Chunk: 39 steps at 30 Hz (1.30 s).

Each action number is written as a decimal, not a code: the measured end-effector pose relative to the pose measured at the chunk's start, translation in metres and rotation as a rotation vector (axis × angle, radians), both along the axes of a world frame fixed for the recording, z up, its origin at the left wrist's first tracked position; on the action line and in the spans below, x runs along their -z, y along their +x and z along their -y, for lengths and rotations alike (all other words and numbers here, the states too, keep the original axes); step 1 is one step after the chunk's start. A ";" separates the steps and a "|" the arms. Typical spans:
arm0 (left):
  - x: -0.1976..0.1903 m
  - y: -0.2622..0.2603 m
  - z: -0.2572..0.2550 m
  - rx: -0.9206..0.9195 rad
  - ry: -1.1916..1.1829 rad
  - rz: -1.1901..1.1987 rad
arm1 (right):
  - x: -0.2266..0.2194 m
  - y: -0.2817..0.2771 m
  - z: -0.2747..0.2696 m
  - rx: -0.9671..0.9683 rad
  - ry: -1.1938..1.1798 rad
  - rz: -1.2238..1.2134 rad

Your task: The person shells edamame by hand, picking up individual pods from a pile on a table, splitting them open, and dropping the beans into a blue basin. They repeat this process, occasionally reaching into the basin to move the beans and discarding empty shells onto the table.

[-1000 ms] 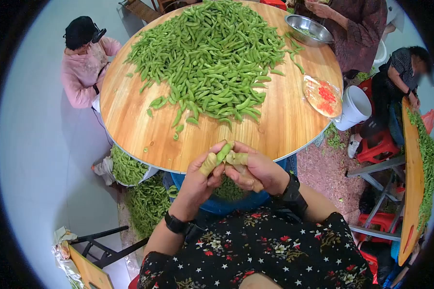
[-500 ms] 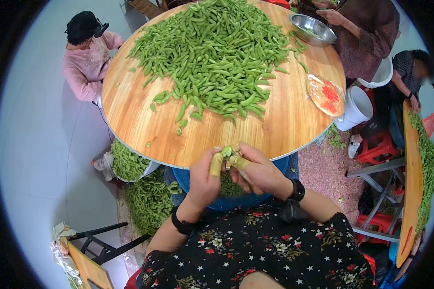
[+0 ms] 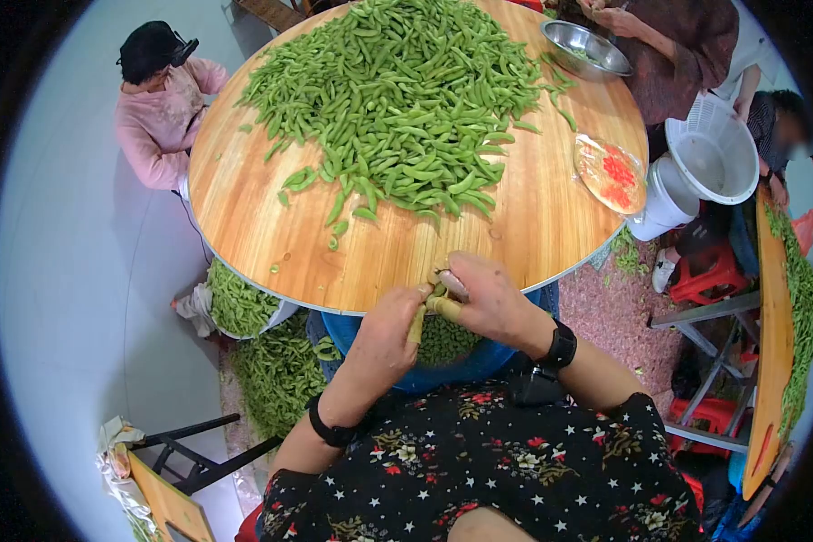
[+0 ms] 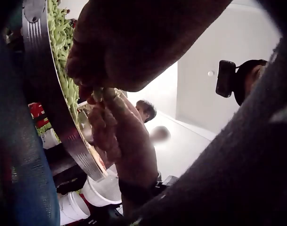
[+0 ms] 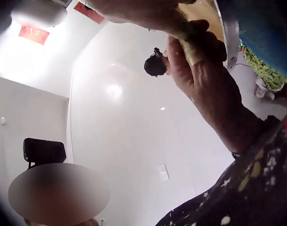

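Note:
Over the near edge of the round wooden table (image 3: 244, 239), my two hands meet at the fingertips. Between them is a green soybean pod (image 3: 439, 289), mostly covered by the fingers. My left hand (image 3: 384, 334) pinches it from the left, its thumb wrapped in yellowish tape. My right hand (image 3: 492, 294) has curled fingers and a taped thumb at the pod's other side. Just below, a blue basin (image 3: 339, 334) contains loose green beans (image 3: 447, 341). A big heap of soybean pods (image 3: 397, 117) covers the table's far half. In the left wrist view, a bit of green (image 4: 97, 94) shows between the fingers.
A steel bowl (image 3: 605, 65) and a plastic-wrapped packet (image 3: 610, 176) sit on the table's right side. Beyond its edge are a white bucket (image 3: 668, 203) and a white basket (image 3: 714, 154). A sack of pods (image 3: 242, 303) stands lower left. Other people sit around.
The pod was plainly visible between both thumbs; now the fingers mostly cover it. My left hand has turned and dropped slightly. At right, a white basket has swung into fuller view above the bucket.

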State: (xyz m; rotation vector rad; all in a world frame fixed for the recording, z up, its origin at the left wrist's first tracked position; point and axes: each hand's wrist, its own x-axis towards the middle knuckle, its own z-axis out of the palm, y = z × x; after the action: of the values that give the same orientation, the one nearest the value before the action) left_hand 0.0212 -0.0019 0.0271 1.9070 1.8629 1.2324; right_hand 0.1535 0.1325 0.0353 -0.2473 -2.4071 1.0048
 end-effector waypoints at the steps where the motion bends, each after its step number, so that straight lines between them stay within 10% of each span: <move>1: -0.003 0.002 0.002 0.008 -0.025 -0.002 | 0.001 -0.001 0.002 0.020 0.027 0.017; 12: -0.010 0.010 0.003 -0.176 -0.206 0.511 | -0.012 0.008 0.009 0.246 -0.230 -0.020; 14: -0.007 0.014 -0.001 -0.237 -0.004 0.289 | -0.017 0.006 0.014 0.137 -0.971 0.340; 20: 0.000 0.019 -0.002 -0.242 0.179 -0.039 | -0.008 -0.002 0.023 -0.049 -1.508 0.026; 30: -0.008 0.022 0.008 -0.234 0.187 0.105 | -0.017 -0.007 0.020 -0.043 -1.401 0.064; 33: -0.018 0.010 0.029 -0.211 0.142 0.114 | -0.015 -0.005 0.012 -0.103 -1.098 0.333; 35: -0.022 -0.009 0.054 -0.303 0.119 -0.020 | 0.007 -0.002 0.010 -0.300 -0.378 0.111; 39: -0.048 -0.062 0.085 -0.325 -0.293 -0.412 | -0.003 0.006 0.008 -0.440 -0.303 0.256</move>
State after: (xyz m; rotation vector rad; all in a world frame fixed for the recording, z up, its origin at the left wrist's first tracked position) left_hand -0.0411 -0.0864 0.0746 1.8454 2.4787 0.6079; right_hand 0.1598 0.1247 0.0379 0.0613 -2.5906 1.6278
